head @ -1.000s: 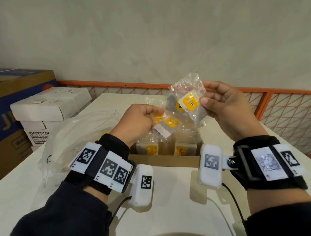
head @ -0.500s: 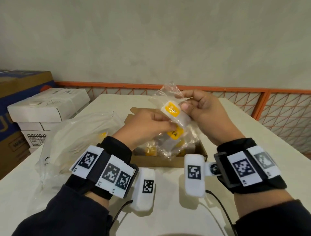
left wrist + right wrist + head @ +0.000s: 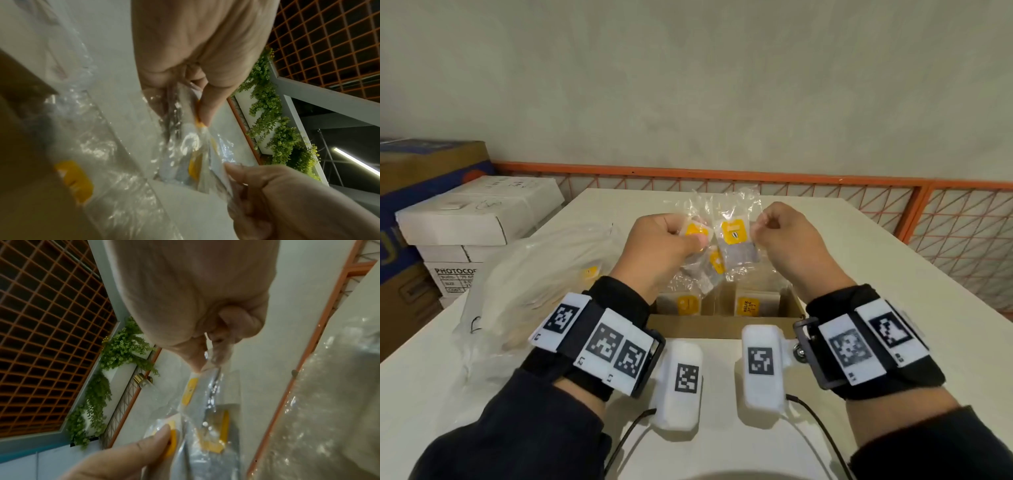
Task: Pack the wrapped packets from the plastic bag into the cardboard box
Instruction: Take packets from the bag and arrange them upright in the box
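Packets sit at the middle of a scene ordered here from big to small. Widest is the white bench (image 3: 859,274), with an orange mesh rail (image 3: 825,185) along its far and right edges. Off its left edge stand stacked white cartons (image 3: 479,212) and a brown carton (image 3: 424,161) behind them. On the bench's left part lies the crumpled clear bag (image 3: 527,277), with a yellow label showing through its wall. Just right of the bag, at the middle of the bench, stands the open cardboard box (image 3: 722,327); 2 rows of wrapped packets (image 3: 751,303) with yellow labels stand upright inside it against the near wall. Above the box, both hands are raised side by side. The left hand (image 3: 661,253) has its fingers curled, thumb pressing a yellow-labelled packet (image 3: 697,231), and a further clear-wrapped packet (image 3: 709,274) hangs below it from the same grip. The right hand (image 3: 787,240) pinches the right edge of another packet (image 3: 736,243) between thumb and curled fingers; that packet hangs tilted, its yellow label uppermost. The 2 top packets are just beside each other, their clear wrap ends sticking up; whether they touch is unclear. Both wrists wear black straps with white marker tags.
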`<state>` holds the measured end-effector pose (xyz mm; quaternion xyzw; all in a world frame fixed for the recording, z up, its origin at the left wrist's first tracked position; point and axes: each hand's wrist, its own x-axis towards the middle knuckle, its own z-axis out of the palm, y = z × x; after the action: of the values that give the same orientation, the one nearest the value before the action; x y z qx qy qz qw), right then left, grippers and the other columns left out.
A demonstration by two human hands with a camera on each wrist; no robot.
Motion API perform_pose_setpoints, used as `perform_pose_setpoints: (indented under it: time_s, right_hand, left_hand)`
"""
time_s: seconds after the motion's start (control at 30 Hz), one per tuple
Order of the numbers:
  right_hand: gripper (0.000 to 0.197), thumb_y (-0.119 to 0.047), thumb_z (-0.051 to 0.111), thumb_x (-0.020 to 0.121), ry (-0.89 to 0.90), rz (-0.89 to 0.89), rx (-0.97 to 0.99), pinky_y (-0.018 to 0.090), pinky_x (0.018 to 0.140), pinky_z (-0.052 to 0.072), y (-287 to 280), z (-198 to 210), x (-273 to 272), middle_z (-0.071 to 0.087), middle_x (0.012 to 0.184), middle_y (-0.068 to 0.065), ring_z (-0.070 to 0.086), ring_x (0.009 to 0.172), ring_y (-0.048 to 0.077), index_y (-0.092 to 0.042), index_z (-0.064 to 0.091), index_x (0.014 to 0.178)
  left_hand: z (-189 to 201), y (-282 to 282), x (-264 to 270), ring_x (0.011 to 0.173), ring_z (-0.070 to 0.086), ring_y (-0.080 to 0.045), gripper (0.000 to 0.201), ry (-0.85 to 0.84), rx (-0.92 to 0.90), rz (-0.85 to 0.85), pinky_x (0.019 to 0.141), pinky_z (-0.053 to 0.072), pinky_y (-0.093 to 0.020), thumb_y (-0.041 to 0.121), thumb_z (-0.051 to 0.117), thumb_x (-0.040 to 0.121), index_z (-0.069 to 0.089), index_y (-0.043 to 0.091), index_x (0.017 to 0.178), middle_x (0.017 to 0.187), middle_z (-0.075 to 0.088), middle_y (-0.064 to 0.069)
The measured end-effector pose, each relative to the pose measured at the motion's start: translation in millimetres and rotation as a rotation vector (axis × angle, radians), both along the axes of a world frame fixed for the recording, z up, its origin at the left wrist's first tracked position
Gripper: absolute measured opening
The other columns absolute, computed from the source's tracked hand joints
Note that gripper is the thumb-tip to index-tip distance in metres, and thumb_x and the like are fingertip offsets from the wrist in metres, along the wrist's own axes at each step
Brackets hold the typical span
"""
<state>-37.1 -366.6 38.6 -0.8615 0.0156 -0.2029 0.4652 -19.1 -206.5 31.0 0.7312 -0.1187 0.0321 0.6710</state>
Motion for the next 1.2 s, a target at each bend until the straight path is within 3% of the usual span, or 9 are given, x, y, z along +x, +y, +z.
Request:
perform_pose_setpoints:
  time_s: [0.17, 0.23, 0.37, 0.5, 0.6, 0.73, 0.87, 1.03, 1.2]
  right_hand:
    - [0.012, -0.009, 0.052, 0.089, 0.202, 0.156, 0.118, 0.021, 0.049, 0.039, -2, 2, -4, 0.054, 0.079, 0.003, 0.048, 0.063, 0.012, -0.015, 0.051, 0.079]
    - [0.006, -0.010, 0.054, 0.088, 0.254, 0.167, 0.176, 0.023, 0.057, 0.044, -1, -1, -4, 0.053, 0.084, 0.005, 0.050, 0.070, 0.013, -0.013, 0.054, 0.083]
    - [0.004, -0.009, 0.056, 0.090, 0.320, 0.208, 0.340, 0.028, 0.072, 0.051, -1, -4, -4, 0.055, 0.085, 0.004, 0.053, 0.073, 0.012, -0.012, 0.055, 0.088]
    - [0.023, 0.004, 0.057, 0.086, 0.183, 0.220, 0.451, 0.021, 0.057, 0.051, -6, 0, -5, 0.054, 0.070, 0.006, 0.051, 0.060, 0.014, -0.012, 0.051, 0.071]
    - [0.032, 0.013, 0.057, 0.081, 0.082, 0.174, 0.405, 0.026, 0.058, 0.043, -15, 2, -6, 0.054, 0.066, 0.002, 0.048, 0.059, 0.016, -0.018, 0.049, 0.077]
    - [0.052, 0.022, 0.048, 0.078, 0.128, 0.251, 0.399, 0.027, 0.058, 0.036, -20, 2, -6, 0.056, 0.060, -0.002, 0.045, 0.058, 0.016, -0.021, 0.045, 0.108]
    - [0.054, 0.022, 0.045, 0.076, 0.229, 0.302, 0.258, 0.025, 0.057, 0.038, -16, 0, -6, 0.056, 0.067, 0.001, 0.048, 0.059, 0.014, -0.026, 0.050, 0.100]
    - [0.041, 0.013, 0.059, 0.075, 0.429, 0.317, 0.023, 0.022, 0.057, 0.041, -17, -4, -7, 0.064, 0.080, 0.005, 0.055, 0.065, 0.011, -0.023, 0.058, 0.095]
    - [0.022, 0.000, 0.071, 0.073, 0.512, 0.260, -0.109, 0.020, 0.056, 0.042, -22, -4, -8, 0.058, 0.075, -0.002, 0.052, 0.066, 0.010, -0.018, 0.060, 0.081]
  left_hand:
    - [-3, -2, 2, 0.068, 0.065, -0.014, 0.018, 0.009, -0.060, -0.026, 0.069, 0.055, -0.026, -0.002, 0.064, 0.082, 0.069, 0.015, 0.078, 0.073, 0.070, -0.001]
    - [-3, -2, 2, 0.066, 0.065, -0.014, 0.020, 0.016, -0.093, -0.020, 0.064, 0.055, -0.025, -0.003, 0.064, 0.081, 0.070, 0.015, 0.075, 0.069, 0.071, 0.001]
    - [-2, -5, 2, 0.074, 0.065, -0.021, 0.018, 0.025, -0.161, -0.034, 0.075, 0.055, -0.034, -0.004, 0.062, 0.082, 0.069, 0.012, 0.079, 0.080, 0.070, -0.008]
    - [-2, -4, 1, 0.071, 0.065, -0.016, 0.020, 0.056, -0.181, -0.057, 0.064, 0.054, -0.027, -0.001, 0.063, 0.083, 0.069, 0.017, 0.081, 0.078, 0.070, -0.002]
    - [-2, -3, 2, 0.075, 0.059, -0.015, 0.022, 0.065, -0.114, -0.023, 0.058, 0.050, -0.021, 0.000, 0.062, 0.083, 0.063, 0.021, 0.081, 0.087, 0.064, -0.002]
    - [-7, -7, 8, 0.089, 0.053, -0.020, 0.049, 0.092, 0.034, 0.047, 0.057, 0.037, -0.025, -0.004, 0.058, 0.079, 0.042, 0.032, 0.108, 0.115, 0.055, -0.006]
    - [-10, -9, 7, 0.092, 0.056, -0.021, 0.072, 0.181, 0.048, -0.051, 0.065, 0.039, -0.027, -0.011, 0.055, 0.079, 0.027, 0.031, 0.131, 0.098, 0.060, -0.008]
    - [-10, -6, 3, 0.077, 0.058, -0.015, 0.042, 0.222, 0.212, -0.207, 0.058, 0.044, -0.019, -0.018, 0.055, 0.078, 0.052, 0.018, 0.099, 0.080, 0.061, -0.002]
    - [-13, -1, 3, 0.100, 0.058, -0.022, 0.027, 0.195, 0.519, -0.200, 0.096, 0.045, -0.039, -0.001, 0.067, 0.076, 0.059, 0.024, 0.080, 0.096, 0.064, 0.000]
